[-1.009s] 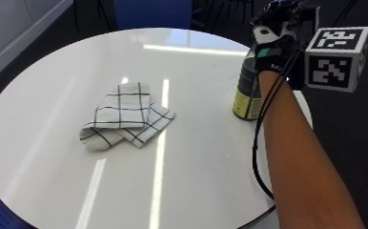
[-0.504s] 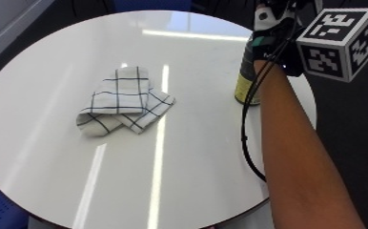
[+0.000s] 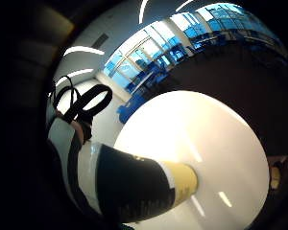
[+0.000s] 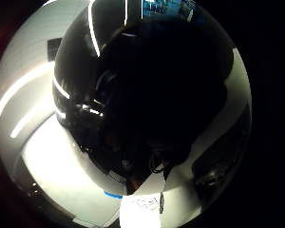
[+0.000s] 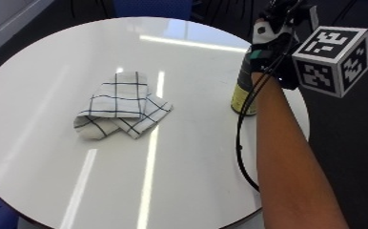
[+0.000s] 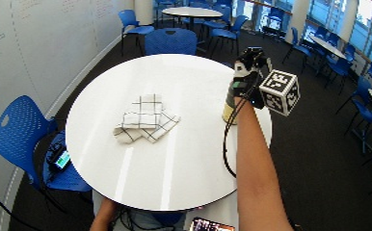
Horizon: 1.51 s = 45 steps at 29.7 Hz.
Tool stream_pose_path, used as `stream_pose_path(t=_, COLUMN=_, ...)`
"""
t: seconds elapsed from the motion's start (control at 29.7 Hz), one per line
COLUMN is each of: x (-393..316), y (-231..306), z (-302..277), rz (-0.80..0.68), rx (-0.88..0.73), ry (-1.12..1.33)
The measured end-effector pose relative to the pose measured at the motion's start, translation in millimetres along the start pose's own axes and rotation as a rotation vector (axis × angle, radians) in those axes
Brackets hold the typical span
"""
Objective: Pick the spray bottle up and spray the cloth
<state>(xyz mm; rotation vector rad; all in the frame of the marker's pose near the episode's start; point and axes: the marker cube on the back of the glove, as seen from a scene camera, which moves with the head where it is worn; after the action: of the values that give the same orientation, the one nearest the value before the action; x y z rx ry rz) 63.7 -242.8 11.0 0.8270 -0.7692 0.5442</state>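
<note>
My right hand (image 5: 274, 36) is up in the upper right of the outside view, set on the top of the spray bottle (image 5: 242, 95), which stands upright on the round white desk (image 5: 57, 62) near its right edge. The glove covers the bottle's head, so from this side I see only the dark upper body and the yellow band at its base. Whether my fingers are curled round the bottle or merely lying against it, I cannot tell; they are hidden behind the glove and its straps.

In the little finger side palm view the spray bottle (image 3: 134, 189) runs out from the palm, dark along its length with the yellow band at its far end meeting the white desk (image 3: 216, 139). The thumb side palm view is mostly filled by a dark shape close to the palm, and I cannot make out what it is.

The cloth (image 5: 117, 106), white with dark checks, lies folded and rumpled left of centre in the outside view, well apart from the bottle. The wide outside view shows the cloth (image 6: 144, 119) in the middle of the desk.
</note>
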Motion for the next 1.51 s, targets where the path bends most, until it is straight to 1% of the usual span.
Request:
stream_pose_path(t=0.47, x=12.2, y=6.5, z=19.3, rz=-0.027, rx=-0.051, ry=0.046)
stream_pose_path(t=0.57, x=15.6, y=0.0, z=25.5, rz=-0.041, rx=-0.096, ry=0.025)
stream_pose_path(t=0.71, x=15.4, y=-16.0, z=26.2, rz=-0.095, rx=-0.208, ry=-0.054)
stream_pose_path(t=0.81, x=9.8, y=-13.4, z=22.0, rz=-0.146, rx=-0.356, ry=-0.090)
stream_pose_path(t=0.91, x=-4.0, y=-2.2, z=19.1, rz=-0.198, rx=-0.589, ry=-0.134)
stream_pose_path(t=0.98, x=-12.5, y=4.2, z=18.7, rz=-0.223, rx=-0.709, ry=-0.164)
stream_pose_path(t=1.11, x=-24.8, y=16.1, z=18.8, rz=-0.218, rx=-0.865, ry=-0.211)
stream_pose_path(t=1.28, x=-46.8, y=40.2, z=21.4, rz=-0.182, rx=-1.192, ry=-0.310)
stream_pose_path(t=1.41, x=-53.4, y=63.6, z=26.4, rz=-0.186, rx=-1.442, ry=-0.280)
stream_pose_path(t=1.51, x=-54.1, y=76.0, z=32.7, rz=-0.229, rx=-1.574, ry=-0.175)
